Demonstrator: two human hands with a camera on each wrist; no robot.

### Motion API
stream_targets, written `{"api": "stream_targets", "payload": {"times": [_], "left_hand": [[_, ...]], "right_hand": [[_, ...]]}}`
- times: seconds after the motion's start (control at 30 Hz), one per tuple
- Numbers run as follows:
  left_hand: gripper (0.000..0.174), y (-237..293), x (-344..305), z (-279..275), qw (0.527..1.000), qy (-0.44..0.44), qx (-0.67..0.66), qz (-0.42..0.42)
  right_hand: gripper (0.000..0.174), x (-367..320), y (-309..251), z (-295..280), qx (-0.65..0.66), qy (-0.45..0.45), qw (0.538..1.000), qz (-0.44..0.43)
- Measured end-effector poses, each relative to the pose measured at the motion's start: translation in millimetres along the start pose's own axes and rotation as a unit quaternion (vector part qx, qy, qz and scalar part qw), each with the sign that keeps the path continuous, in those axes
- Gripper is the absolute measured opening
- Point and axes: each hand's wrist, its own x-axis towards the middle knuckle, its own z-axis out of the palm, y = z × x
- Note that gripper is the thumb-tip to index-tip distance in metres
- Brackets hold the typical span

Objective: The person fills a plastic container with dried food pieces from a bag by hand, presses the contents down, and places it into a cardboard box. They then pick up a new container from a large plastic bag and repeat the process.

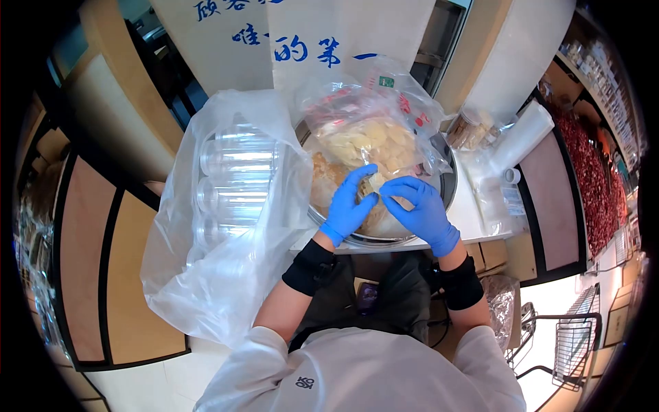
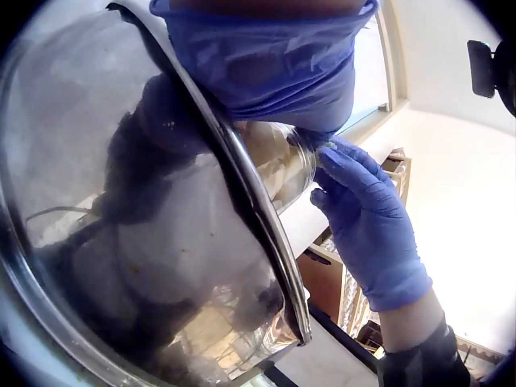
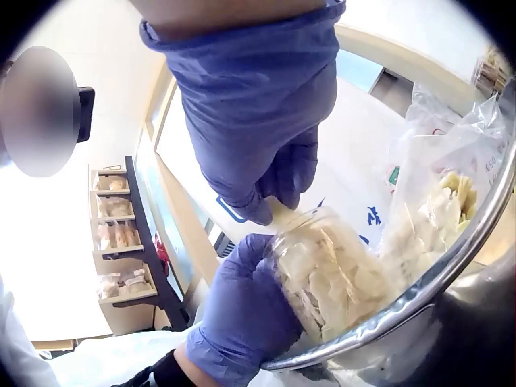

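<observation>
My left hand (image 1: 349,209), in a blue glove, grips a clear jar (image 3: 326,274) packed with thin pale dried slices. The jar stands tilted over the rim of a large steel basin (image 3: 451,286), its mouth toward my right hand (image 1: 422,211). With gloved thumb and fingertips, the right hand pinches a pale slice (image 3: 282,214) right at the jar's mouth. Beyond both hands, an open plastic bag of pale slices (image 1: 371,141) lies in the basin. In the left wrist view the left hand's fingers are mostly hidden behind its glove cuff.
At the left stands a large translucent bag (image 1: 220,288) holding several empty clear jars (image 1: 237,161). To the basin's right are a filled jar (image 1: 470,127), a white roll (image 1: 525,137) and a small white lid (image 1: 512,176). A white panel with blue writing (image 1: 343,41) rises behind.
</observation>
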Motion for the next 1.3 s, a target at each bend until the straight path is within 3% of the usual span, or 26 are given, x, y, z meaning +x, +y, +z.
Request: {"api": "stream_targets", "payload": {"times": [0.2, 0.6, 0.8, 0.87, 1.2, 1.3], "left_hand": [[0.055, -2.7, -0.2, -0.1, 1.0, -0.005, 0.011, 0.009], [0.055, -2.2, 1.0, -5.4, 0.991, -0.034, -0.125, -0.017], [0.043, 1.0, 0.6, -1.4, 0.994, -0.014, -0.1, -0.035], [0.04, -5.2, 0.9, 0.1, 0.999, -0.007, -0.044, 0.003], [0.039, -6.6, 2.5, 0.8, 0.999, 0.006, -0.034, 0.002], [0.036, -8.3, 2.8, 2.0, 0.998, -0.004, 0.042, 0.038]], "right_hand": [[0.018, -5.2, 5.9, 7.9, 0.005, -0.011, 1.0, -0.001], [0.02, -7.3, 7.5, 8.3, 0.036, -0.029, 0.998, 0.038], [0.018, -8.0, 16.4, 7.4, 0.065, -0.044, 0.995, 0.065], [0.018, -8.3, 19.1, 6.4, 0.073, -0.056, 0.992, 0.092], [0.018, -4.6, 22.2, 5.2, 0.078, -0.09, 0.986, 0.119], [0.019, -5.4, 27.4, 2.7, 0.116, -0.11, 0.979, 0.129]]}}
